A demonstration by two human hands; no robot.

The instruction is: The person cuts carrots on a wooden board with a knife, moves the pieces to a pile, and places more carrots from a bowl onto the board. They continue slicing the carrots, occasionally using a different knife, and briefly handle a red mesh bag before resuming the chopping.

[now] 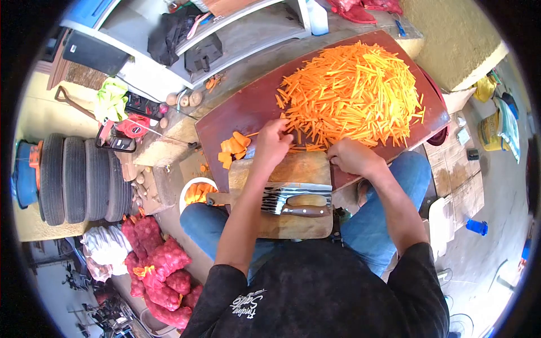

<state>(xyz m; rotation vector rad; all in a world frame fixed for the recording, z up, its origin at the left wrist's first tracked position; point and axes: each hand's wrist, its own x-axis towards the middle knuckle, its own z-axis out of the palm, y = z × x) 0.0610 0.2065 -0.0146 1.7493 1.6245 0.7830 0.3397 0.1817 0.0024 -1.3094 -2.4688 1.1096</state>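
Can't tell if my grip's apart or together: left hand [275, 141] curls by the near edge of the big heap of thin orange sticks [355, 93], right hand [354, 157] bends over the worn wooden board [298, 226]'s corner. Heap's on the dark red table [239, 119]; looks like a wide steel blade [273, 201] on the board.

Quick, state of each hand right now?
Left hand: fingers half-curled at the carrot sticks; whether holding any can't be told.
Right hand: fingers curled by the cutting board; grip can't be told.
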